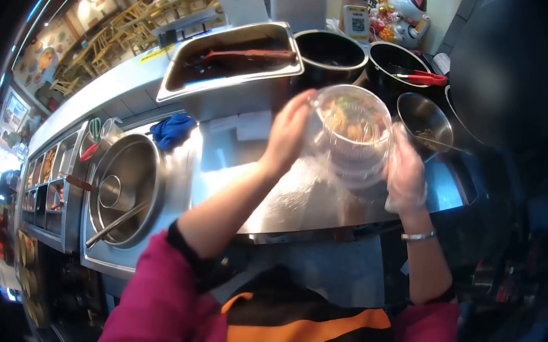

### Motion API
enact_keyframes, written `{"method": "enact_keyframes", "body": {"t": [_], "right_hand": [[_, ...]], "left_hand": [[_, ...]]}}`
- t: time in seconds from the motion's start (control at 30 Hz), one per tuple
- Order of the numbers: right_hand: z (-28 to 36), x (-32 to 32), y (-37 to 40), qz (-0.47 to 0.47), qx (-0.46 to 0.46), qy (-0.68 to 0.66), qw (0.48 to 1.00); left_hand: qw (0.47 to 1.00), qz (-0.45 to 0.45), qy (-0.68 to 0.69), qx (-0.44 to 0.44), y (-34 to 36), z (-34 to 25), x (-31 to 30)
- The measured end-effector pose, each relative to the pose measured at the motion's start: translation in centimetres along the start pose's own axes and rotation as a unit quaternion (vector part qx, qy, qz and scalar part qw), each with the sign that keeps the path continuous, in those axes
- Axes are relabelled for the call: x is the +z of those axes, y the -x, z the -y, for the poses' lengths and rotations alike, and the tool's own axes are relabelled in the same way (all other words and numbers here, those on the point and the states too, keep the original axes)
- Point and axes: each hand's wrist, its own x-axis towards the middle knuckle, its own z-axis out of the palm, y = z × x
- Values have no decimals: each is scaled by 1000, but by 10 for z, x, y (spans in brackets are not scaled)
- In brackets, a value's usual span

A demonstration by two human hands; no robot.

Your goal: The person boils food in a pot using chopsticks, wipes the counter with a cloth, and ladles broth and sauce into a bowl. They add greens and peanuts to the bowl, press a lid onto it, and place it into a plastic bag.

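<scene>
Between my two hands is a clear round plastic takeout bowl (350, 135) with a transparent lid, raised above the steel counter. Food in orange-brown and green tones shows through the lid. My left hand (288, 133) grips the bowl's left side, fingers along its edge. On the opposite side my right hand (408, 172), in a clear plastic glove, holds it with the fingers at the rim. The bowl's lower part is smeared by motion. Just beyond my right hand is a small steel bowl (426, 122) with bits of food and a spoon handle.
Behind stand a deep steel pan (229, 89) with red-handled tongs, and black pots (331, 59), one with a red-handled utensil (422, 78). On the left are a large steel basin (125, 190) with a ladle, a blue cloth (172, 131) and ingredient trays (48, 180). A dark blurred shape covers the upper right.
</scene>
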Motion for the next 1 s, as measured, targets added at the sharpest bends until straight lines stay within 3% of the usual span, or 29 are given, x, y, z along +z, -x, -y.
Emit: {"method": "enact_keyframes", "body": {"t": [0.07,0.1,0.13,0.17,0.2,0.23,0.3,0.33,0.37,0.43,0.47,0.5,0.57,0.6,0.67,0.7,0.77,0.93,1.0], "right_hand": [[-4,-3,-23,-30,-126,230,965],[4,0,-28,-30,-124,232,964],[14,5,-37,-16,14,85,996],[19,8,-46,-1,152,-66,986],[1,6,-52,-1,85,96,992],[-9,4,-56,-1,86,99,991],[-27,0,-60,34,148,183,971],[-30,1,-58,30,85,234,968],[-33,-2,-56,32,90,234,967],[-31,-5,-55,62,160,162,972],[-20,-6,-56,89,165,235,954],[-28,-7,-51,74,97,241,963],[-51,0,-49,19,-94,231,968],[-59,-2,-45,33,-88,223,970],[-49,-3,-41,77,169,35,982],[-41,-5,-43,93,177,29,979],[-22,-8,-46,109,291,-114,944],[-11,-16,-47,169,373,-190,892],[-12,-13,-45,169,385,-213,882]], "left_hand": [[1000,-1,-7,9,-38,35,3],[999,-9,-44,20,-56,50,4],[996,-19,-79,35,-70,54,9],[998,-16,-54,10,-80,59,12],[999,-16,7,-50,-84,66,15],[991,-14,67,-111,-81,54,21],[990,-4,67,-127,-92,66,19],[986,11,9,-165,-92,64,16],[977,28,-50,-204,-91,64,15],[992,6,-39,-118,-88,99,12],[990,1,-9,-144,-84,90,14],[985,-7,21,-171,-77,81,16],[989,-36,14,-146,-72,82,18],[988,-46,40,-145,-66,82,18],[980,-73,61,-174,-52,65,21],[978,-85,65,-179,-46,61,21],[974,-109,88,-178,-32,51,21],[976,-65,58,-201,-1,34,8],[986,-66,14,-150,9,37,7]]}}
